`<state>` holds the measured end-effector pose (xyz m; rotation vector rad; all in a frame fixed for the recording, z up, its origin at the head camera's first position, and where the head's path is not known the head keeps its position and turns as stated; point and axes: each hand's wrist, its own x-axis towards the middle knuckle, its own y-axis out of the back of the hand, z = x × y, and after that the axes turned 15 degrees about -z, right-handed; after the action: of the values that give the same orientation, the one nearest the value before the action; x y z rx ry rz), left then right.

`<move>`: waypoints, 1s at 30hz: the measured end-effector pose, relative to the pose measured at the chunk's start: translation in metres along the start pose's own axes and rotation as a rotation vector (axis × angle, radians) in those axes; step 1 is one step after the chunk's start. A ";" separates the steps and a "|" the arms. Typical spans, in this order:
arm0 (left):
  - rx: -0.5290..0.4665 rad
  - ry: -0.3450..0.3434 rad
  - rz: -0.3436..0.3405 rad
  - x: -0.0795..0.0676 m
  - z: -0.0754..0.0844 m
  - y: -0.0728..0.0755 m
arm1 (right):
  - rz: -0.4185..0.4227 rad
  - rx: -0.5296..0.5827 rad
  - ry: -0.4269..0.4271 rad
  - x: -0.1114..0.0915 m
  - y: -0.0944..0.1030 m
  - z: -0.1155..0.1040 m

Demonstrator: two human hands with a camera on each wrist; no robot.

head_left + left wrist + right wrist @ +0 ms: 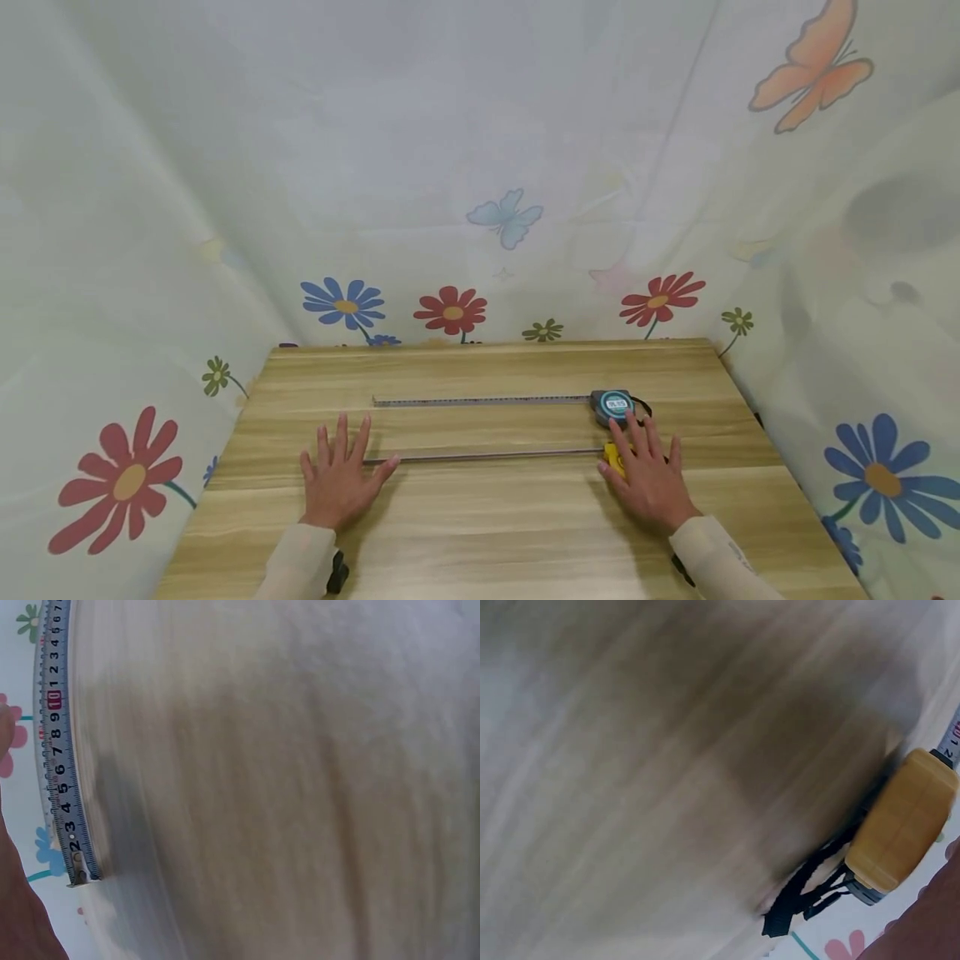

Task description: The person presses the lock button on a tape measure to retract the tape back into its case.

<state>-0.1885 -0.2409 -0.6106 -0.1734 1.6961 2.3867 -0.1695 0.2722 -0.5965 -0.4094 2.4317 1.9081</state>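
Two tape measures lie on the wooden table (480,533), each with its blade drawn out to the left. My left hand (341,487), fingers spread and palm down, overlaps the hook end of the nearer blade (487,456). That blade's numbers and metal hook show in the left wrist view, on the blade (58,757) beside part of my hand. Over the yellow tape measure case (615,460) my right hand (652,483) is spread, partly hiding it. The right wrist view shows the case (904,821) with its black strap (795,896); part of my hand is beside it.
Farther back lies a grey and teal tape measure (613,406) with a dark wrist loop; its blade (480,402) runs left, roughly parallel to the nearer one. White cloth walls (420,150) printed with flowers and butterflies stand behind the table and on both sides.
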 end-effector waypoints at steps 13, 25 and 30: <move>-0.005 -0.011 -0.053 -0.003 -0.001 -0.001 | -0.017 -0.024 0.033 -0.003 -0.006 0.002; 0.007 -0.025 -0.058 -0.005 -0.003 -0.003 | -0.020 -0.034 0.037 -0.005 -0.007 0.001; -0.002 -0.042 -0.065 -0.007 -0.005 -0.005 | -0.008 -0.051 0.028 -0.006 -0.010 0.000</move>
<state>-0.1803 -0.2451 -0.6157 -0.1748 1.6437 2.3290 -0.1611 0.2710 -0.6051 -0.4495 2.3989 1.9785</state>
